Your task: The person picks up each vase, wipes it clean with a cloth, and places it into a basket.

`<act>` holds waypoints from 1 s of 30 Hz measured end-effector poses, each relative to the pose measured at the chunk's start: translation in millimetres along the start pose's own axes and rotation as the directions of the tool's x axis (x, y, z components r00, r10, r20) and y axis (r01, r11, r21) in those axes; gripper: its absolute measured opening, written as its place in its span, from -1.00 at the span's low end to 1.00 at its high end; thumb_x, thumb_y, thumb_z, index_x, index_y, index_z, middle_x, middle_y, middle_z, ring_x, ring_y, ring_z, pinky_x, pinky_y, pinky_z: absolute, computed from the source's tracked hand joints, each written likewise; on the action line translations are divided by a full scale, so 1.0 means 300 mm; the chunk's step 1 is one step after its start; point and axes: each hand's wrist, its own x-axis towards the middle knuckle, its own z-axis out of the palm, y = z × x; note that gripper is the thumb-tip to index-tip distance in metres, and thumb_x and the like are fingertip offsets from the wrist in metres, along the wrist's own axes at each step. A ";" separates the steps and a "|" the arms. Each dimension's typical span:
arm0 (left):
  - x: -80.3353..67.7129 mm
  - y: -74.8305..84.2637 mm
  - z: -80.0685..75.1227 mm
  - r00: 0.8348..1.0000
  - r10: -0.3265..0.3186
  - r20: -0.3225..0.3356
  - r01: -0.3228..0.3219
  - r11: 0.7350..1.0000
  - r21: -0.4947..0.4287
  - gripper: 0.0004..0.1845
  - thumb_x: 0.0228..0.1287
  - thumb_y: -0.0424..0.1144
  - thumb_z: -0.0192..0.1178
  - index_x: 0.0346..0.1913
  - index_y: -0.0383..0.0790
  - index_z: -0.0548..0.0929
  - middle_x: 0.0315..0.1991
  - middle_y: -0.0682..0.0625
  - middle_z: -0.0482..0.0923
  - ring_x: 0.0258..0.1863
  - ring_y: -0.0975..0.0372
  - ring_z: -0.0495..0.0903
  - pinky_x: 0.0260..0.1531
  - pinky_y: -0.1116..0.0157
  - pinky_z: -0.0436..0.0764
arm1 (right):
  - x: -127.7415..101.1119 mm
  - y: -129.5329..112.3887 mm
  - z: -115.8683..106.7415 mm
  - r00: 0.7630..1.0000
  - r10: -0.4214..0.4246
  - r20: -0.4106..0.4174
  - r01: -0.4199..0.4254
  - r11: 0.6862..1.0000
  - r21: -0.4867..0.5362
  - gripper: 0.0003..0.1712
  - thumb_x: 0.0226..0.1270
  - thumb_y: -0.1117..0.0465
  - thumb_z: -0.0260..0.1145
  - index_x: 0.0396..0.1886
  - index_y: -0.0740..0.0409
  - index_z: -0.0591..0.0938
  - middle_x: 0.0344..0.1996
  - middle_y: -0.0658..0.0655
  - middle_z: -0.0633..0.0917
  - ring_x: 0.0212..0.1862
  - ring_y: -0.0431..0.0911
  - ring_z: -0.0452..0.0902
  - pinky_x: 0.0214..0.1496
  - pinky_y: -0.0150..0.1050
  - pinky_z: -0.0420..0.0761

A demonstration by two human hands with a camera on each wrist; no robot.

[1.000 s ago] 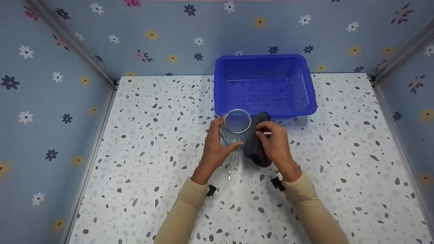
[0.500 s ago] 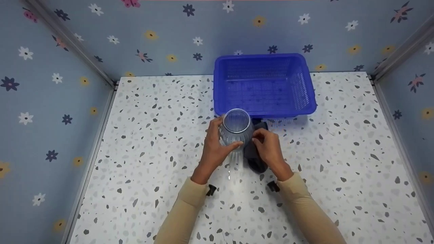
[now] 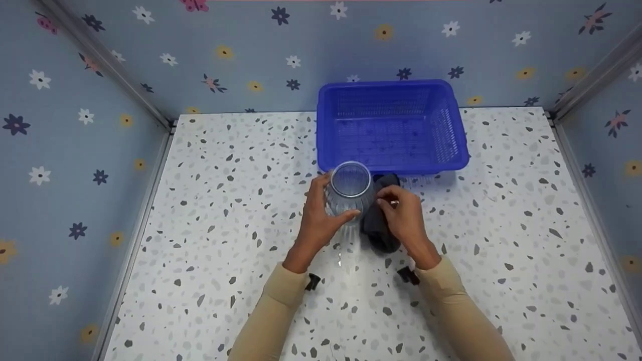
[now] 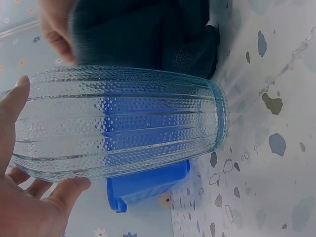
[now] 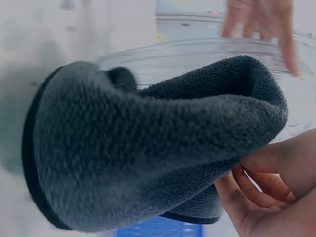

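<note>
A clear ribbed glass vase (image 3: 351, 200) stands upright on the speckled tabletop, its round mouth facing up. My left hand (image 3: 320, 213) grips its upper body, thumb at the near side and fingers round the left. In the left wrist view the vase (image 4: 128, 123) shows a bumpy, ribbed surface. My right hand (image 3: 405, 215) pinches a dark grey fleecy cloth (image 3: 378, 228) just right of the vase. The cloth (image 5: 133, 148) hangs folded with a darker edging in the right wrist view. It lies close against the vase's right side; whether they touch I cannot tell.
Behind the vase and cloth, a blue plastic basket (image 3: 391, 145) with perforated sides sits against the back wall. Flowered blue panels (image 3: 281, 50) enclose the white speckled table (image 3: 225, 200) at the back and both sides.
My right hand slid the cloth toward me and left along the vase, then moved slightly back to the right. My left hand and the vase stay in place.
</note>
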 end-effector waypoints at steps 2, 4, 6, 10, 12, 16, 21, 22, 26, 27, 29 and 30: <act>0.001 0.000 0.000 1.000 0.013 -0.005 -0.013 1.000 -0.003 -0.02 0.12 -0.10 0.65 0.50 -0.25 0.30 0.55 -0.19 0.28 0.55 -0.02 0.29 0.32 -0.06 0.54 | 0.005 -0.030 -0.016 1.000 -0.006 -0.021 0.007 1.000 0.014 -0.93 0.37 0.53 0.40 -0.22 0.37 0.76 -0.25 0.30 0.80 -0.14 0.17 0.77 -0.10 0.06 0.74; 0.001 0.000 0.000 1.000 0.020 -0.008 -0.020 1.000 -0.006 -0.02 0.11 -0.11 0.66 0.50 -0.25 0.30 0.55 -0.19 0.28 0.56 -0.02 0.28 0.34 -0.06 0.52 | 0.010 -0.057 -0.027 0.999 -0.023 -0.038 0.024 1.000 0.010 -0.92 0.37 0.53 0.41 -0.21 0.37 0.76 -0.24 0.30 0.80 -0.13 0.16 0.77 -0.08 0.04 0.75; 0.001 0.000 0.001 1.000 0.021 -0.010 -0.021 1.000 -0.008 -0.02 0.11 -0.12 0.66 0.50 -0.25 0.31 0.55 -0.20 0.28 0.56 -0.02 0.27 0.36 -0.06 0.51 | 0.016 -0.082 -0.034 0.997 -0.049 -0.056 0.049 0.999 -0.003 -0.92 0.36 0.52 0.42 -0.20 0.37 0.76 -0.23 0.30 0.79 -0.12 0.15 0.77 -0.07 0.03 0.76; 0.002 -0.003 0.003 1.000 0.021 -0.012 -0.021 1.000 -0.006 -0.03 0.10 -0.13 0.66 0.48 -0.26 0.31 0.55 -0.21 0.29 0.57 -0.04 0.26 0.39 -0.09 0.48 | 0.026 -0.124 -0.044 0.991 -0.108 -0.075 0.105 0.994 -0.033 -0.92 0.36 0.51 0.43 -0.21 0.36 0.77 -0.24 0.29 0.79 -0.17 0.13 0.76 -0.11 0.01 0.74; 0.002 -0.004 0.004 1.000 0.024 -0.014 -0.024 1.000 -0.004 -0.04 0.10 -0.13 0.66 0.48 -0.26 0.32 0.54 -0.21 0.29 0.57 -0.04 0.26 0.40 -0.10 0.47 | 0.030 -0.138 -0.048 0.989 -0.127 -0.076 0.124 0.991 -0.044 -0.93 0.35 0.51 0.43 -0.21 0.35 0.77 -0.25 0.28 0.79 -0.20 0.12 0.76 -0.13 0.01 0.74; 0.003 -0.003 0.006 0.999 0.036 -0.017 -0.036 0.999 0.012 -0.03 0.09 -0.13 0.67 0.48 -0.26 0.32 0.52 -0.20 0.31 0.56 -0.02 0.27 0.41 -0.06 0.46 | 0.031 -0.151 -0.052 0.989 -0.129 -0.069 0.124 0.990 -0.064 -0.93 0.37 0.49 0.44 -0.20 0.33 0.79 -0.24 0.27 0.80 -0.22 0.14 0.77 -0.14 0.03 0.75; 0.004 -0.004 0.006 0.999 0.042 -0.019 -0.041 0.999 0.023 -0.03 0.09 -0.13 0.67 0.48 -0.26 0.32 0.52 -0.19 0.32 0.54 -0.01 0.30 0.36 -0.02 0.51 | 0.029 -0.151 -0.056 0.995 -0.094 -0.045 0.091 0.994 -0.067 -0.90 0.38 0.47 0.43 -0.16 0.34 0.80 -0.19 0.29 0.80 -0.15 0.16 0.78 -0.09 0.04 0.77; 0.005 -0.005 0.006 0.999 0.040 -0.017 -0.040 0.999 0.021 -0.03 0.09 -0.13 0.67 0.48 -0.26 0.32 0.52 -0.19 0.32 0.54 -0.01 0.30 0.36 -0.02 0.51 | 0.029 -0.149 -0.056 0.995 -0.090 -0.043 0.087 0.994 -0.068 -0.90 0.38 0.48 0.44 -0.15 0.35 0.80 -0.19 0.30 0.80 -0.14 0.17 0.78 -0.08 0.04 0.78; 0.003 -0.007 0.005 0.999 0.034 -0.006 -0.034 0.999 0.003 -0.04 0.12 -0.14 0.65 0.48 -0.27 0.31 0.52 -0.20 0.30 0.55 -0.02 0.28 0.40 -0.04 0.46 | 0.026 -0.133 -0.053 0.996 -0.078 -0.039 0.075 0.994 -0.077 -0.90 0.36 0.49 0.44 -0.17 0.36 0.79 -0.19 0.31 0.80 -0.14 0.19 0.78 -0.08 0.05 0.78; 0.002 -0.007 0.005 0.999 0.035 -0.005 -0.035 0.999 -0.004 -0.05 0.12 -0.15 0.65 0.48 -0.26 0.31 0.52 -0.20 0.30 0.55 -0.02 0.28 0.41 -0.04 0.45 | 0.025 -0.127 -0.051 0.997 -0.072 -0.037 0.069 0.995 -0.077 -0.91 0.36 0.50 0.44 -0.17 0.37 0.78 -0.19 0.32 0.80 -0.14 0.19 0.78 -0.09 0.05 0.78; 0.002 -0.007 0.004 0.999 0.034 -0.006 -0.034 0.999 -0.014 -0.05 0.12 -0.16 0.65 0.48 -0.26 0.31 0.52 -0.20 0.30 0.55 -0.02 0.28 0.43 -0.04 0.43 | 0.021 -0.111 -0.045 0.998 -0.053 -0.035 0.050 0.996 -0.071 -0.91 0.36 0.52 0.42 -0.18 0.38 0.77 -0.20 0.33 0.79 -0.14 0.22 0.78 -0.09 0.08 0.78; 0.002 -0.007 0.004 0.999 0.036 -0.007 -0.036 0.999 -0.015 -0.04 0.12 -0.16 0.65 0.49 -0.26 0.31 0.52 -0.20 0.30 0.55 -0.02 0.28 0.43 -0.04 0.44 | 0.019 -0.102 -0.042 0.998 -0.044 -0.034 0.042 0.997 -0.067 -0.91 0.36 0.53 0.42 -0.19 0.38 0.77 -0.21 0.34 0.79 -0.14 0.23 0.78 -0.10 0.09 0.78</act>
